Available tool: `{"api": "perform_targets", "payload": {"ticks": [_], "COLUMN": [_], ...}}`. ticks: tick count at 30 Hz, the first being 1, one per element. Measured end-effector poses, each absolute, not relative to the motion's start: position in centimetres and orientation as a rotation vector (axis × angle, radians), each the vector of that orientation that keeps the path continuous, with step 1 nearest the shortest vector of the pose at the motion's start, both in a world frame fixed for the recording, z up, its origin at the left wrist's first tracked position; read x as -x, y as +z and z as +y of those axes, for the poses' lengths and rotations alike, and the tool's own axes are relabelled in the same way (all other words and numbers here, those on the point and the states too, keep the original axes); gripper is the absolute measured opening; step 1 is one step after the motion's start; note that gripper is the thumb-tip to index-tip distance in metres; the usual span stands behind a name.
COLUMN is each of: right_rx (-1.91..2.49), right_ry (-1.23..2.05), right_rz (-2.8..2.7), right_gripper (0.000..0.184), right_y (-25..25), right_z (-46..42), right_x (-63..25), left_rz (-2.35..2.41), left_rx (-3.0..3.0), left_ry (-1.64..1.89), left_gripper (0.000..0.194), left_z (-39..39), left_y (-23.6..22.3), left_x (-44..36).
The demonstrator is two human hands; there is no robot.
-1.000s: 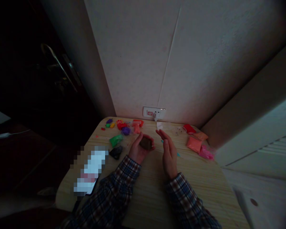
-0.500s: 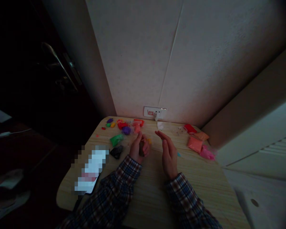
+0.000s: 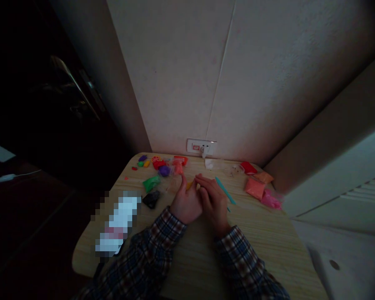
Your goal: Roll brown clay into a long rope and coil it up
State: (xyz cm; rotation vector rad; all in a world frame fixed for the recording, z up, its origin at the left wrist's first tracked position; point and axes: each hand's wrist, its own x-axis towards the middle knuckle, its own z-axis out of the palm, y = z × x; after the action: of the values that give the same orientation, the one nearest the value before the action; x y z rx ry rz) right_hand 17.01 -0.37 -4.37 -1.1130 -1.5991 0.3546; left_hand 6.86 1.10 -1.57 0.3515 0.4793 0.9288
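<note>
My two hands meet over the middle of the wooden table [image 3: 262,237]. My left hand [image 3: 187,206] has its thumb raised and its palm turned toward the right. Across that palm lies my right hand [image 3: 214,202], its fingers together and slightly bent. The brown lump of modelling clay seen earlier in my left hand is hidden between the palms now. Just behind the hands a bit of yellow [image 3: 189,185] shows. A teal stick-like tool [image 3: 225,190] lies to the right of my right hand, with the tip of another teal piece near its wrist.
Left on the table are a green packet [image 3: 151,183], a black packet [image 3: 151,199], a purple packet [image 3: 164,171] and a blurred-out phone [image 3: 118,225]. At right lie a salmon packet [image 3: 254,188] and a pink one [image 3: 271,200]. A wall socket [image 3: 201,146] with a plug sits behind.
My left hand closed round the brown clay, tilting it upright, and then met my right hand. The right fingers bent over the left palm, covering the clay. More of the teal tool shows.
</note>
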Motion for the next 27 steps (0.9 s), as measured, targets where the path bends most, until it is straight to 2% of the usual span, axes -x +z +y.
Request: {"api": "perform_targets", "payload": {"ticks": [2,7,12,18,23,27], "right_rx": [1.132,1.155,1.06,1.082,1.086,1.094], "right_ry": [0.437,0.74,0.912,0.894,0.706,0.638], "right_rz": [-1.439,-0.991,-0.765,-1.003,-1.548,-1.449], "right_gripper": [0.03,0.057,0.058,0.047,0.053,0.049], "right_y": [-4.4,-4.2,-3.9,-3.3,-4.3,-4.3], "right_z": [-0.5,-0.6,-0.5,-1.0,-0.8,-0.7], "right_x": [-17.1,-17.1,-17.1,-16.6,-16.2,-16.8], "left_rz": [0.451,0.484,0.501,0.448,0.515,0.587], "left_rx": [-0.287,-0.2,-0.224,-0.293,-0.268,-0.336], "left_ry": [0.861,0.85,0.859,0.915,1.069,1.087], "left_gripper": [0.056,0.047,0.043,0.034,0.023,0.019], "left_z": [0.9,1.2,1.5,1.5,2.5,3.1], "left_y": [-1.6,-2.4,-2.6,-3.1,-3.4,-3.0], "left_x": [-7.3,-8.0,-7.9,-8.1,-7.1,-6.4]}}
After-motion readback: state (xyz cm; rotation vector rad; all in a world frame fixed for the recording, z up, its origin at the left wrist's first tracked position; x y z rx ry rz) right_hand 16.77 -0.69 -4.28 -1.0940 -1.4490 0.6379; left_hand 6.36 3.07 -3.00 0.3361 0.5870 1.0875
